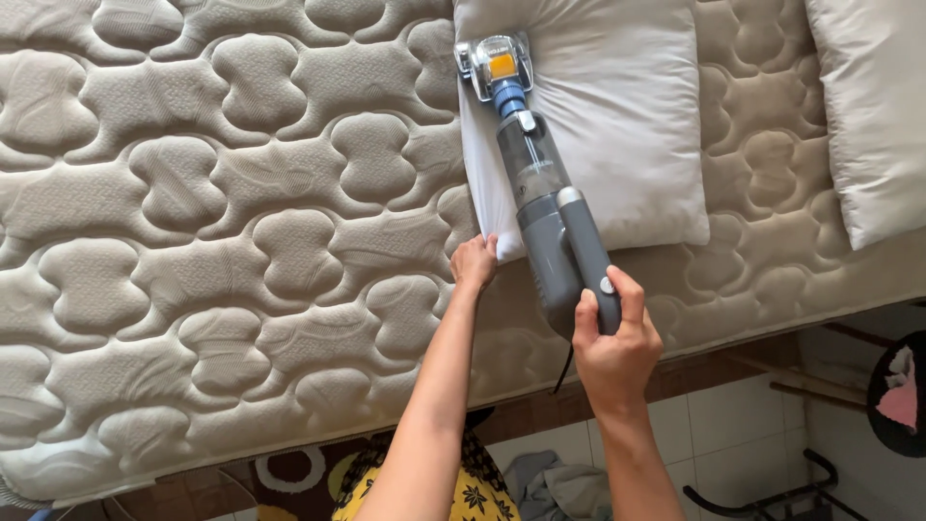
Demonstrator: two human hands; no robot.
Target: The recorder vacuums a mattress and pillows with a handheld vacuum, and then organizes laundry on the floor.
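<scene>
A grey handheld vacuum cleaner (540, 183) with a blue neck and a clear brush head rests its head on the upper left part of a white pillow (617, 116). My right hand (613, 340) grips the vacuum's grey handle near the mattress edge. At the pillow's lower left corner my left hand (474, 261) pinches the fabric. The pillow lies on a bare quilted beige mattress (222, 222).
A second white pillow (873, 106) lies at the right end of the mattress. Below the mattress edge are a wooden bed frame (733, 371), a white tiled floor (733, 425), a dark metal stand (772, 497) and a black cushion with a pink patch (902, 391).
</scene>
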